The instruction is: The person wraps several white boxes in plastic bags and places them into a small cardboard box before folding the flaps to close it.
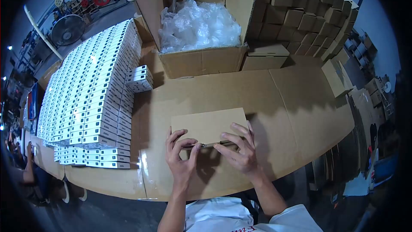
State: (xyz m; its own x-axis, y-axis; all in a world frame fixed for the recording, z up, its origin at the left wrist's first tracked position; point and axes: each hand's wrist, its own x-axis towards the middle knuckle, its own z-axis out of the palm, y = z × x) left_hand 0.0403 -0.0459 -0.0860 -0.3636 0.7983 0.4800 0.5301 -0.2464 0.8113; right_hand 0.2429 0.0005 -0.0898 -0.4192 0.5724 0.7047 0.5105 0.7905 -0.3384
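Note:
A brown cardboard box (207, 124) lies in front of me on the cardboard-covered table, its broad top panel facing up. A dark narrow gap runs along its near edge. My left hand (182, 151) grips the near left corner, thumb and fingers curled at that edge. At the near right corner, my right hand (240, 148) holds the box the same way, with fingertips along the edge. What is inside the box is hidden.
Many small white boxes (86, 99) are stacked at left, a few (140, 78) beside them. A large open carton (201, 62) of clear plastic bags (199, 23) stands behind. Brown boxes (300, 21) are piled at back right. Another person (29, 174) is at far left.

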